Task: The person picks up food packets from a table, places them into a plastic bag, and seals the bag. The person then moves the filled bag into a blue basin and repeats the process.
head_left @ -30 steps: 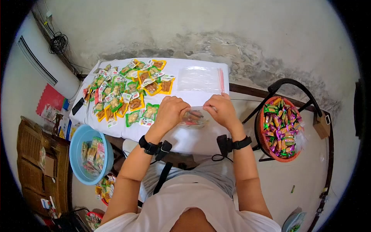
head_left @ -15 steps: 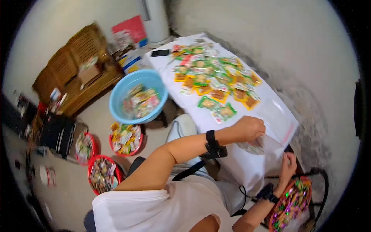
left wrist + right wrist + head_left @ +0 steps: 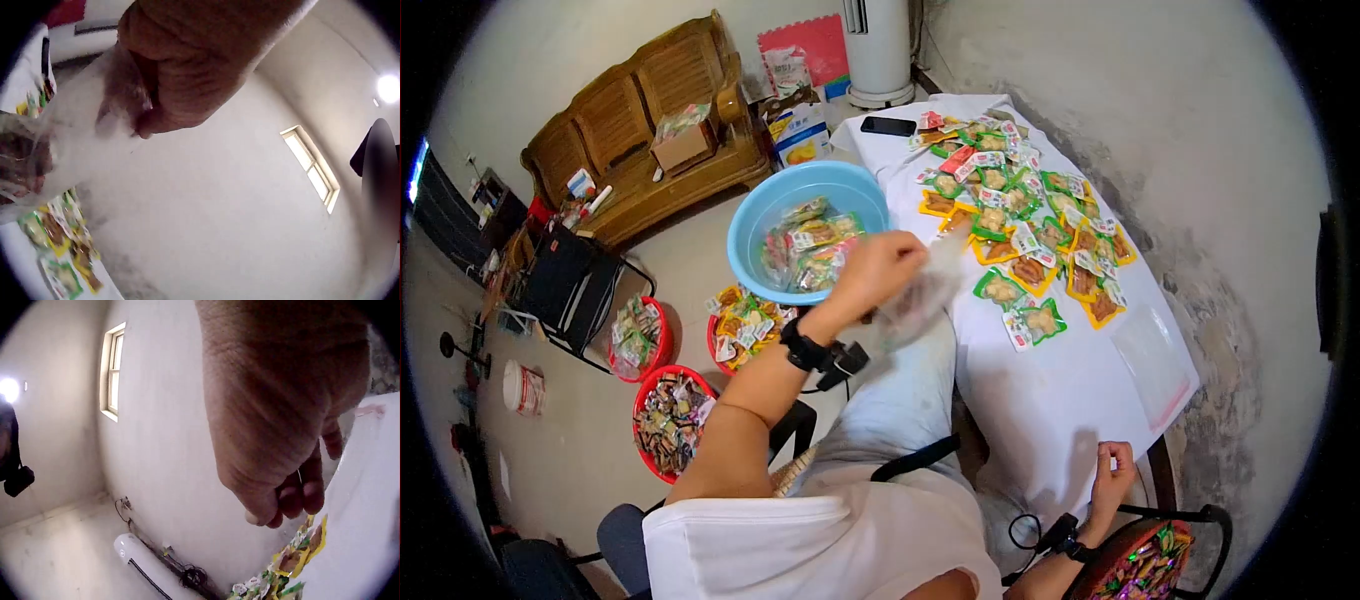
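Note:
My left hand [image 3: 878,272] pinches the top of a clear plastic bag [image 3: 922,298], which hangs blurred at the front edge of the table. Through the film in the left wrist view, dark reddish packs show at the bottom of the bag [image 3: 25,156]. Just beyond the hand stands a light blue basin [image 3: 745,240] holding several filled clear bags [image 3: 815,240]. My right hand [image 3: 1112,478] hangs loosely curled by the table's right end, with nothing in it. Green and yellow snack packs [image 3: 1030,270] lie spread over the white-covered table [image 3: 1040,420].
Flat clear bags [image 3: 1150,360] lie at the table's right end, and a phone [image 3: 888,126] at its far left. Red baskets of packs [image 3: 670,425] stand on the floor to the left. A basket of wrapped sweets [image 3: 1145,570] sits on a chair beside my right arm.
My left hand has carried the bag from the table leftward to beside the blue basin. The right hand has let go and dropped back toward the table's right end. The view has turned left.

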Available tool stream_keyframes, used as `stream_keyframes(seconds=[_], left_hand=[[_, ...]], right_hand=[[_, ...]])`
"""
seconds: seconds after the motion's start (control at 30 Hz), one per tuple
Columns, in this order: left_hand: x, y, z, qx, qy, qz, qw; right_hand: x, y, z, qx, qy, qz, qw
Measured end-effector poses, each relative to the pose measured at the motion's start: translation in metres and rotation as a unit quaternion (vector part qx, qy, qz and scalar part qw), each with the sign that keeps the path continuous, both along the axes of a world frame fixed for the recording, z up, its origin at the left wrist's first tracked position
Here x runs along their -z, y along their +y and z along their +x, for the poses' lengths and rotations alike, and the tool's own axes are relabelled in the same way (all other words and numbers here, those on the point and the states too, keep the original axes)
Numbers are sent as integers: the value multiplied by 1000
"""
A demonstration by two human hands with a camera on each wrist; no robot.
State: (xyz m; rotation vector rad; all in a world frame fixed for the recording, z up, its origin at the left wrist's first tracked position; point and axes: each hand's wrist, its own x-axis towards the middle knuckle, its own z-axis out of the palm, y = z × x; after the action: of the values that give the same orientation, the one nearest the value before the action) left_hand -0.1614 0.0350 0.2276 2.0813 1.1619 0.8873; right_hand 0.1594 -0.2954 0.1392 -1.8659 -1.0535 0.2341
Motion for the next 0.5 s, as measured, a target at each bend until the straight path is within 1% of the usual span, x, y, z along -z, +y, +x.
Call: stream_keyframes(seconds=[0.1,0.13,0.17,0.2,0.23,0.3,0.33,0.4,0.43,0.5], left_hand=[[23,47,-40,-94,7,3,996],[34,65,-53,-94,7,1,996],[46,85,-67,-133,-12,-2,991],[48,96,-76,-171,-30,-6,985],[51,105,-84,-170,-30,-8,985],[47,117,-96,-252,-44,-33,966],[53,129,-106,-251,-44,-35,966],[70,154,-128,-286,-104,-51,951],[75,160,-140,-286,-104,-53,951],[78,167,-160,-327,-159,-87,927]], right_hand=[[-1,11,-12,-8,6,-22,1000],[1,15,-14,-13,12,-28,999],[4,18,-14,-12,12,-30,999],[7,22,-15,-21,8,-34,999],[8,25,-16,-30,6,-39,999],[8,35,-21,-28,11,-43,999],[7,41,-24,-27,16,-44,999],[6,50,-26,-27,14,-56,998],[6,54,-27,-29,12,-64,997],[9,62,-28,-30,12,-64,997]])
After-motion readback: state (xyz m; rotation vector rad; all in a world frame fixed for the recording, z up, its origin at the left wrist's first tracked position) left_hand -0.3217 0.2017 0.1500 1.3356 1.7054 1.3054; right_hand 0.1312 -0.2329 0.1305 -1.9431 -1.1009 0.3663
